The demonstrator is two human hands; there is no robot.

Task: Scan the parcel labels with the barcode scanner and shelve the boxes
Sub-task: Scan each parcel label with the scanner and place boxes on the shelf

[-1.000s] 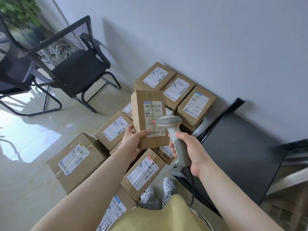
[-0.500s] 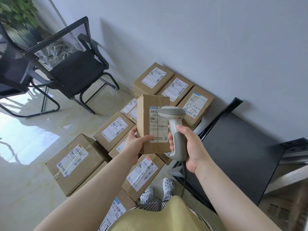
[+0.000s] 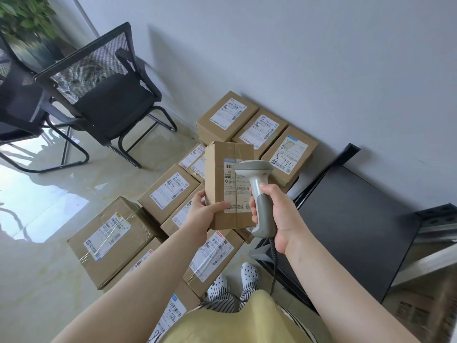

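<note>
The left hand curls round the lower left corner of a small cardboard parcel, thumb pressed on its white label — the box stands upright, taped down the middle. The right hand grips the grey handle of a smooth, pale barcode scanner, its rounded head overlapping the parcel's label. Behind and below the parcel, labelled brown boxes crowd the glossy floor; right of it sits a dark flat shelf, left a mesh chair.

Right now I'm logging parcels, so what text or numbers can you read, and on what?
"501E": label of the held box.
"8732", handwritten, reading unsure: label of the box by the wall.
All other label print and barcodes: too small or blurred.
</note>
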